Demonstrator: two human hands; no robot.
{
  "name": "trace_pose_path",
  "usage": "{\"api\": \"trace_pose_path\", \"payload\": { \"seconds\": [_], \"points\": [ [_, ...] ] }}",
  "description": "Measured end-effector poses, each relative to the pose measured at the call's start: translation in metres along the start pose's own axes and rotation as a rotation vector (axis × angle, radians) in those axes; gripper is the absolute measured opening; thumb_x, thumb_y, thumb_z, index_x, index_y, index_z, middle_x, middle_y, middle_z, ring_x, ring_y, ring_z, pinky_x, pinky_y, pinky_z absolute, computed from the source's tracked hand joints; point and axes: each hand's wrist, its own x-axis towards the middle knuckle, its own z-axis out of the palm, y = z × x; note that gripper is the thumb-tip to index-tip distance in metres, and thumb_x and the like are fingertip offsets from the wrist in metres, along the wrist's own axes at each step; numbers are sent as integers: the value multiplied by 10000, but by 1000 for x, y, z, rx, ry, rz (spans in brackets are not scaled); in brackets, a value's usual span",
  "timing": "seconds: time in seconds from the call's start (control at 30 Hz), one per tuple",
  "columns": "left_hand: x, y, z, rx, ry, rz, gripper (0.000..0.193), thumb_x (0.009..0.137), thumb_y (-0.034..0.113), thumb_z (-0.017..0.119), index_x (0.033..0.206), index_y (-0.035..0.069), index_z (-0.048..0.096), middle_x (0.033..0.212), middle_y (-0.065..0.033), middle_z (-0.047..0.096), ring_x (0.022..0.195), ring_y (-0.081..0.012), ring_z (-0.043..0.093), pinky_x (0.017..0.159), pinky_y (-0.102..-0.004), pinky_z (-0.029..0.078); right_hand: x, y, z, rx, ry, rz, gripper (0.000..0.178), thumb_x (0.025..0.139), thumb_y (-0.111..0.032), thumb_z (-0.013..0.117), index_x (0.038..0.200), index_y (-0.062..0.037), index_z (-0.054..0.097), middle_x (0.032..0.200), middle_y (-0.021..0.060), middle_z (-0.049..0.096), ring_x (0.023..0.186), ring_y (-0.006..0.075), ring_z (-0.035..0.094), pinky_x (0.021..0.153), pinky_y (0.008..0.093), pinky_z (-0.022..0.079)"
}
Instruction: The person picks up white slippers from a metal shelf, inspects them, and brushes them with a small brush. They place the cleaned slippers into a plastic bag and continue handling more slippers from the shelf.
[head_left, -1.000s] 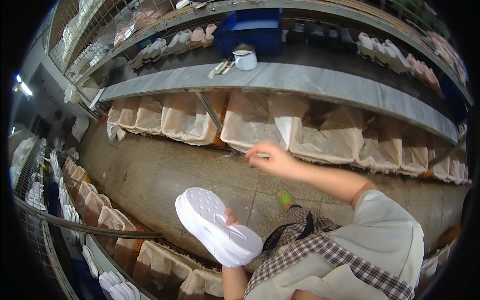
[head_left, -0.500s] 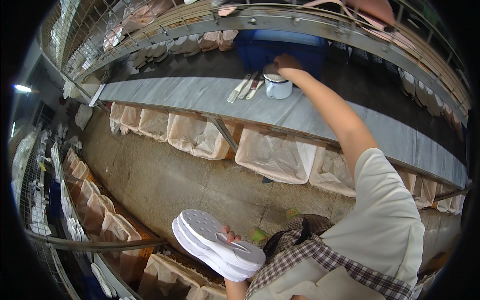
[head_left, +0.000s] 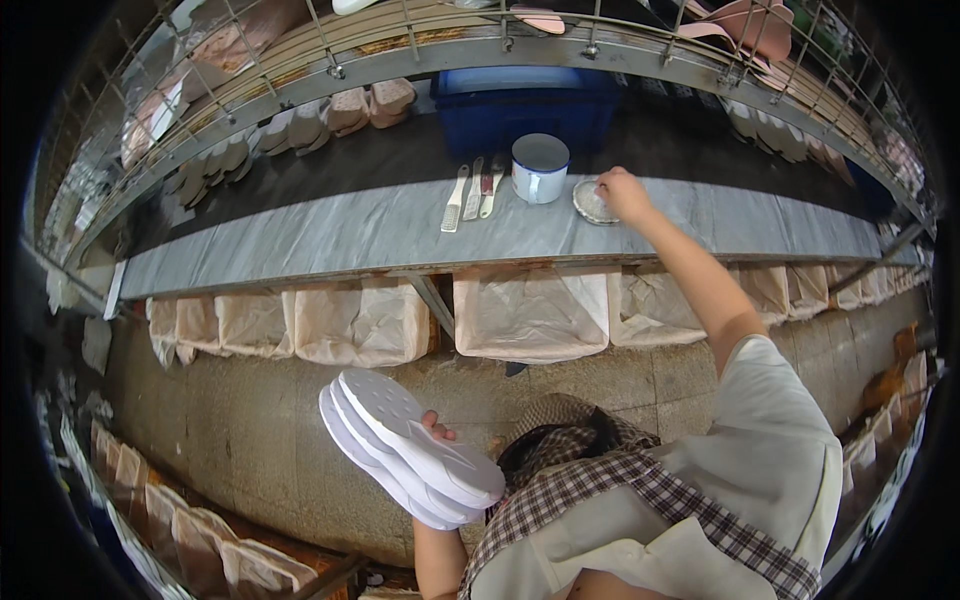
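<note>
Right hand at a small dish on the grey table, left hand carrying white shoe soles.

The left hand (head_left: 437, 428) is mostly hidden behind the stacked white soles (head_left: 410, 448) it holds low over the floor; only fingertips show at their edge, its grip closed around them. The right hand (head_left: 622, 192) reaches up to the table (head_left: 300, 235), fingers pressed together on the rim of a small round dish (head_left: 592, 200); its contents are too small to make out. Just left stands a white mug (head_left: 540, 168) with a covered top, then brushes (head_left: 472, 192) lying side by side. Behind sits a blue crate (head_left: 520, 105), insides unseen. Bag-lined bins (head_left: 530, 315) hang below the table.
</note>
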Motion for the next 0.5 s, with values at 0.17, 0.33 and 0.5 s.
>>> {"api": "trace_pose_path", "payload": {
  "seconds": [0.17, 0.33, 0.5],
  "points": [
    [18, 42, -13, -14, 21, -92, 455, 900, 369, 547, 1154, 31, 381, 893, -104, 483, 930, -285, 489, 889, -443, 457, -27, -48, 8, 43, 350, -121, 188, 773, -144, 638, 926, -36, 637, 932, 149, 604, 891, 321, 564, 781, 400, 468],
    [22, 43, -10, -234, -10, -127, 403, 911, 363, 527, 1111, 44, 383, 858, -94, 449, 891, -252, 470, 815, -421, 442, 5, -142, 23, 128, 184, -612, 174, 745, -88, 634, 917, -79, 659, 905, 78, 613, 877, 272, 553, 761, 377, 470],
    [7, 33, 3, -186, 61, -33, 380, 923, 369, 508, 1091, 51, 384, 818, -101, 454, 904, -260, 479, 784, -422, 436, 91, -208, 87, -304, -262, -594, 184, 754, -74, 578, 899, -109, 685, 899, 62, 641, 970, 239, 578, 757, 348, 498]
  ]
}}
